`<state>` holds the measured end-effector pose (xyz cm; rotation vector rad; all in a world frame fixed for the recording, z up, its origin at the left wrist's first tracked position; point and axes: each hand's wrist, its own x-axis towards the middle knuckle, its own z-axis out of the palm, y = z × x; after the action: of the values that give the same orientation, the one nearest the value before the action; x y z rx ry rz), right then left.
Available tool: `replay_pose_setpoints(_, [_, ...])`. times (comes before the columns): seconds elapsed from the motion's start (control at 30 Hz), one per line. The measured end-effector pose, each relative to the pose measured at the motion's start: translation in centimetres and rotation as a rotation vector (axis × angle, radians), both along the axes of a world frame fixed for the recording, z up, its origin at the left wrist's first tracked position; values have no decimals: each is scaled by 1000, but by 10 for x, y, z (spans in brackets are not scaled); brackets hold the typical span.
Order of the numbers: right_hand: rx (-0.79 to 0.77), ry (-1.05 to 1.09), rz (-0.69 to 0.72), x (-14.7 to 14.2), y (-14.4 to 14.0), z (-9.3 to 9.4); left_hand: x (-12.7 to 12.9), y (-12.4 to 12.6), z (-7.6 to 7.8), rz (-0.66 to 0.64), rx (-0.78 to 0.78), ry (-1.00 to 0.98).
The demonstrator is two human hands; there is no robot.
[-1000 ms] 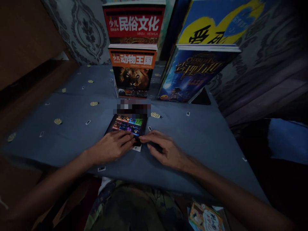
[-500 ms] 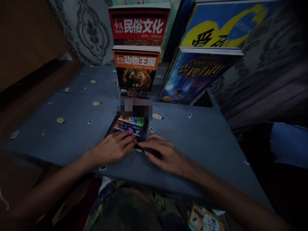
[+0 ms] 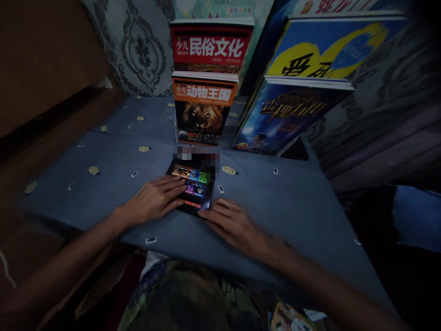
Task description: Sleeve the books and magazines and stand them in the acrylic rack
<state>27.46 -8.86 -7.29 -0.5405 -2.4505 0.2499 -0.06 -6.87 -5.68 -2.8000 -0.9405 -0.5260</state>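
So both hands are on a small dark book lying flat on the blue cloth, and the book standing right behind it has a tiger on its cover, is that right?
Not quite. The head view shows a lion, not a tiger, on the orange-topped book standing behind. The rest holds: the left hand and right hand are on the small dark book lying flat on the blue cloth.

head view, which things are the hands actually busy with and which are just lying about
In hand:
left hand, fingers on the small dark book
right hand at its near corner

Lying about:
lion book
red book
blue book
yellow book
blue cloth
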Motion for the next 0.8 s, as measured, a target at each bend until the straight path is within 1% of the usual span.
replay_pose_setpoints(0.17, [33, -70, -34, 15, 1, 2, -1, -25, 0, 36, 45, 34])
replay_pose_setpoints(0.23, [66, -86, -60, 22, 10, 1, -1, -33, 1, 41, 43, 59])
replay_pose_setpoints(0.3, [98, -109, -97, 27, 25, -1, 0, -38, 2, 40, 28, 70])
replay_pose_setpoints(0.4, [110, -117, -141, 27, 56, -5, 5, -38, 2, 61, -1, 79])
replay_pose_setpoints(0.5, [56, -116, -190, 20, 84, -11, 13, -34, 3, 103, -7, 111])
replay_pose_setpoints(0.57, [23, -95, -193, 15, 96, -15, 16, -31, 3, 123, -6, 125])
replay_pose_setpoints(0.67, [-2, -55, -198, 12, 99, -20, 17, -26, 4, 120, 24, 122])
replay_pose_setpoints(0.8, [14, -33, -215, 12, 89, -20, 17, -21, 3, 97, 103, 124])
